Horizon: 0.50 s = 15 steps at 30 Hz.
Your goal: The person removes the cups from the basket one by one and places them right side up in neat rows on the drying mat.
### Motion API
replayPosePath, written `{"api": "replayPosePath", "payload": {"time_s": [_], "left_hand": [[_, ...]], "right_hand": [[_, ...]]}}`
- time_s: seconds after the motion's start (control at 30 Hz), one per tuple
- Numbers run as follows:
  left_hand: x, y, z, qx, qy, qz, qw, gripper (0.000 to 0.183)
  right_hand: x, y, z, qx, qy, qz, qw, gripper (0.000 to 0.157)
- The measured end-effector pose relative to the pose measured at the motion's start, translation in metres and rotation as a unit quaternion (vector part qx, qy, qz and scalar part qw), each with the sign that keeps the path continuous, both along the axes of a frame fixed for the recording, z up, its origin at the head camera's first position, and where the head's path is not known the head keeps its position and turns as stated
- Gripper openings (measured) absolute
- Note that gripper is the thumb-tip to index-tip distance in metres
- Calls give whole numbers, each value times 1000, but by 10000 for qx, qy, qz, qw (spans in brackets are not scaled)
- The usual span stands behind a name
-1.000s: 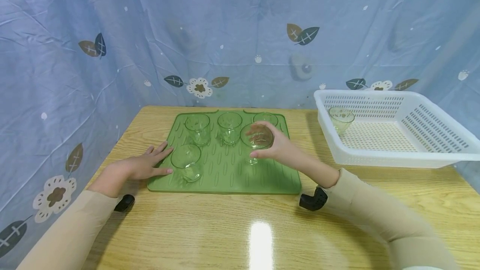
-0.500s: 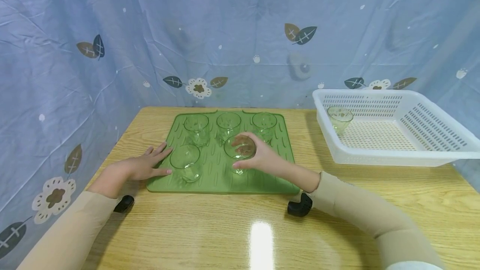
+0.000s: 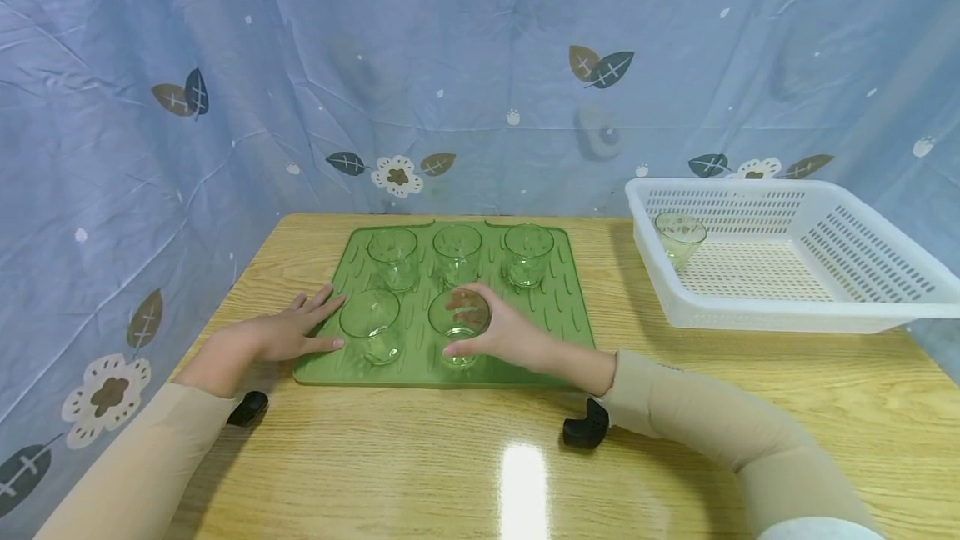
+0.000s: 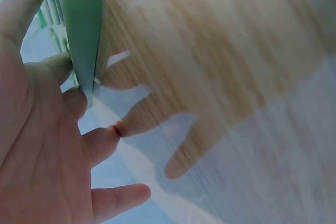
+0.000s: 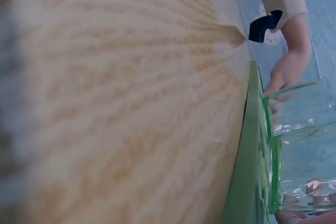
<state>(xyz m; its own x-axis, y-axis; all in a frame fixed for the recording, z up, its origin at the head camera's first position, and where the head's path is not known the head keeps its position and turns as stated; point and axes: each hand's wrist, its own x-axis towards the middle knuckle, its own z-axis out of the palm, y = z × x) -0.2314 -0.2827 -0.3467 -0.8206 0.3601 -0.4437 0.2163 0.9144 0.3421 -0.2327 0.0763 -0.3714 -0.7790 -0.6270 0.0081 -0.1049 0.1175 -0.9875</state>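
My right hand (image 3: 504, 333) curls round a clear glass tumbler (image 3: 450, 348), thumb on the near side and fingers on the far side. That tumbler stands upright at the front middle of the green drying mat (image 3: 427, 375), and its base is at the mat in the right wrist view. With fingers spread, my left hand (image 3: 288, 333) rests at the mat's left edge, close beside another tumbler (image 3: 372, 332) in the front row. Behind them, a back row holds a left tumbler (image 3: 395, 265), a middle tumbler (image 3: 457, 252) and a right tumbler (image 3: 528, 261).
A white plastic basket (image 3: 772, 315) stands on the wooden table (image 3: 390, 457) to the right, with one more tumbler (image 3: 681, 240) at its left side. A blue patterned curtain (image 3: 480, 65) hangs behind and left of the table.
My right hand has carried its tumbler left and toward me, from the right part of the mat to the front middle. The back right tumbler is now uncovered. My left hand stays in place.
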Motion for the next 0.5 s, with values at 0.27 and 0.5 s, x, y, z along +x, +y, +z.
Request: {"api": "replayPosePath", "payload": {"time_s": [0.27, 0.5], "left_hand": [[0, 0, -1, 6, -17, 21, 10000, 94], [0, 0, -1, -34, -14, 33, 10000, 95]], "right_hand": [[2, -6, -4, -82, -322, -120, 9994, 93], [2, -8, -4, -56, -353, -57, 9993, 95]]}}
